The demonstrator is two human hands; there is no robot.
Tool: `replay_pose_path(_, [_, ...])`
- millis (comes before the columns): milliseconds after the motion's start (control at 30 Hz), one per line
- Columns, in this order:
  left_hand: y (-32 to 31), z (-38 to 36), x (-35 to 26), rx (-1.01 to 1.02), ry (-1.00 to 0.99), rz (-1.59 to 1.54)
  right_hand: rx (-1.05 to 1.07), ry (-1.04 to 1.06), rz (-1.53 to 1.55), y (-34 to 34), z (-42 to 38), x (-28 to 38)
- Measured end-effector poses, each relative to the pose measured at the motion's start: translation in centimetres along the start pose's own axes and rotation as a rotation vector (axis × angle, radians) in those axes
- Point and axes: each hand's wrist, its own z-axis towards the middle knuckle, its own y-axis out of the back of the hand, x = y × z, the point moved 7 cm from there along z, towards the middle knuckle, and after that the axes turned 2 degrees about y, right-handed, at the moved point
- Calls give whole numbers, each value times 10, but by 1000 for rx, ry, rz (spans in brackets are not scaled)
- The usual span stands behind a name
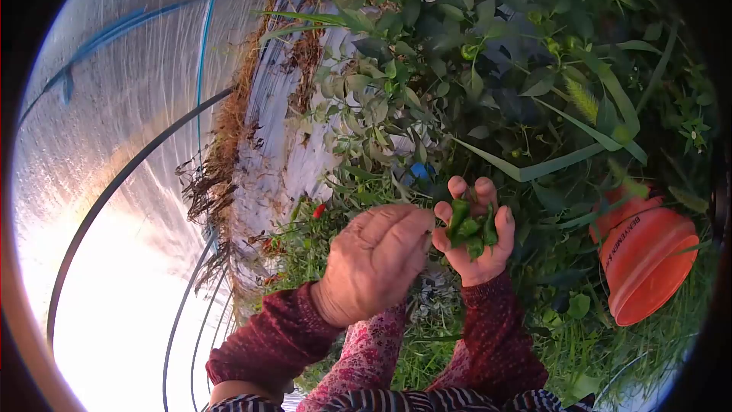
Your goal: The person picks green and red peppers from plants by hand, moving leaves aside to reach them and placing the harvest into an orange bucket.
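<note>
The place is a greenhouse or growing tunnel: clear plastic film (130,107) on dark hoops (116,183) curves up at left, and leafy pepper plants (427,38) with small green fruit (469,52) crowd the far right.

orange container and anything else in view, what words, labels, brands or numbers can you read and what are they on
"BENVEMEN", my best reading, in dark letters on the side of the orange container; one or more characters after it are too small to read.
No other writing shows.
</note>
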Motion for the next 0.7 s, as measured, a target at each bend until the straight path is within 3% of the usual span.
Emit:
replay_pose_path(167, [8, -6, 38, 83, 73, -32, 130, -112, 159, -1, 1, 0])
replay_pose_path(300, [52, 12, 85, -268, 219, -7, 155, -120, 209, -2, 0, 5])
replay_pose_path(367, [74, 23, 130, -448, 312, -130, 25, -80, -85, -2, 0, 8])
replay_pose_path(467, [85, 41, 201, -486, 459, -248, -23, -66, -146, -7, 2, 6])
replay_pose_path(533, [64, 50, 255, -311, 755, -425, 18, -107, -148, -8, 2, 4])
replay_pose_path(600, [36, 53, 296, -102, 859, -515, 54, -142, -154, -6, 1, 0])
replay_pose_path(633, [27, 55, 302, -100, 858, -518, 69, -173, -120, -3, 0, -3])
replay_pose_path(700, [-12, 59, 309, 294, 744, -403, 82, -203, -89, 0, -2, -6])
